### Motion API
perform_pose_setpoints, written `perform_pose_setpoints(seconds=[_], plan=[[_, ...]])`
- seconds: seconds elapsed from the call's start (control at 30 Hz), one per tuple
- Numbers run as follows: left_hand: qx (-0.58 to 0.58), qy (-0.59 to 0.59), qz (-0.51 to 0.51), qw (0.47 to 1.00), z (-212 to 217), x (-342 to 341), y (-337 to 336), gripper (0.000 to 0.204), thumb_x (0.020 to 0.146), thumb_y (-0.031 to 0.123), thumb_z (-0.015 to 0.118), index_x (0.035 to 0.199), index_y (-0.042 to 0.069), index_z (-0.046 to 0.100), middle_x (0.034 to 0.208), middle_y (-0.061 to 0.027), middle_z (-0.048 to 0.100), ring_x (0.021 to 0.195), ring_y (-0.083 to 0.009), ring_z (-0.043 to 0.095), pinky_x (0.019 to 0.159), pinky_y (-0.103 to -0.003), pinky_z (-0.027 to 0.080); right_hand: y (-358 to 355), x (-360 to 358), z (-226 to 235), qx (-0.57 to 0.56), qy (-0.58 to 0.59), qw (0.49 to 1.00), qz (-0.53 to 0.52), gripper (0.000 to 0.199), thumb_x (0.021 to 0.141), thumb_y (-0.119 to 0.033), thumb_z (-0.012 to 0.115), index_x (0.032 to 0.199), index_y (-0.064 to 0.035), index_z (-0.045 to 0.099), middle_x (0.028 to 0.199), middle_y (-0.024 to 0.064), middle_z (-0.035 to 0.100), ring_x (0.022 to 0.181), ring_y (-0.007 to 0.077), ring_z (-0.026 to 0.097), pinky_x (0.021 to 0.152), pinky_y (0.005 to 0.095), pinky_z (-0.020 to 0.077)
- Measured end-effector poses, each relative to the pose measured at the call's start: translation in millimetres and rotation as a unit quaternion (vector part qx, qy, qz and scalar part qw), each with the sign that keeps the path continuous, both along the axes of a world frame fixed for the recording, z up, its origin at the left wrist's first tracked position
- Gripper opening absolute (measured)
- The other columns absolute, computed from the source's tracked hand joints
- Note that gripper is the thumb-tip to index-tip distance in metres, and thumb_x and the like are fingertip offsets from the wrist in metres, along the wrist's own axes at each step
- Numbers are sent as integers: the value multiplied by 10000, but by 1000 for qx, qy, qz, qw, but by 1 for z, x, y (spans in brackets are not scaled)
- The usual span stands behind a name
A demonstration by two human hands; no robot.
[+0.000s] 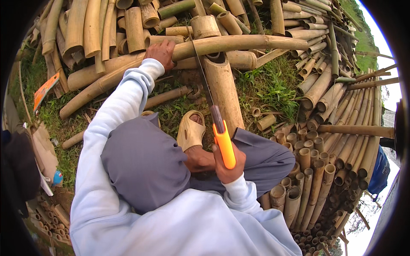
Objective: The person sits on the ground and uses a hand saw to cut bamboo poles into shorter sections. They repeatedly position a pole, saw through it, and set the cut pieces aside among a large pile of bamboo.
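Note:
A long bamboo pole [239, 42] lies crosswise in front of me, over a thick leaning bamboo section [224, 91] with an open top. My left hand [161, 54] is closed over the pole, left of the saw. In my right hand [229, 162] is the orange handle of a hand saw [224, 143], held between my knees. Its thin dark blade slants up and away, crossing the pole just right of my left hand. How deep the blade sits in the bamboo cannot be made out.
Cut bamboo pieces [134, 30] heap up at the far side. Stacked poles [358, 111] and upright tubes [316, 179] crowd the right. My sandalled foot [191, 130] stands close to the blade. An orange flat piece [45, 91] and cardboard [45, 147] lie on the left; a blue bag [379, 173] is far right.

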State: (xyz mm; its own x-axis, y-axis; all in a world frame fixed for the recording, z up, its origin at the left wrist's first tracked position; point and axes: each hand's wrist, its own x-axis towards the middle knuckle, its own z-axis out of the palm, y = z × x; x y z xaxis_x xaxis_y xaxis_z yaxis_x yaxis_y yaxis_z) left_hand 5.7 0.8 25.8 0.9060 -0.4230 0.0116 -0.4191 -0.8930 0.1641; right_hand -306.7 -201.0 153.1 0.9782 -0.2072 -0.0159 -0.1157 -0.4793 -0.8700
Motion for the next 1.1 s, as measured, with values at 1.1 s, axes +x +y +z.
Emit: perform_pose_setpoints(seconds=[1.1], plan=[[15, 34, -19, 999, 8, 2, -16, 500, 743, 274, 833, 1127, 68, 589, 1158, -148, 646, 1081, -360, 669, 937, -447, 551, 1, 79, -48, 68, -15, 997, -15, 105, 932, -62, 711, 959, 32, 674, 685, 74, 624, 604, 120, 550, 584, 292, 468]])
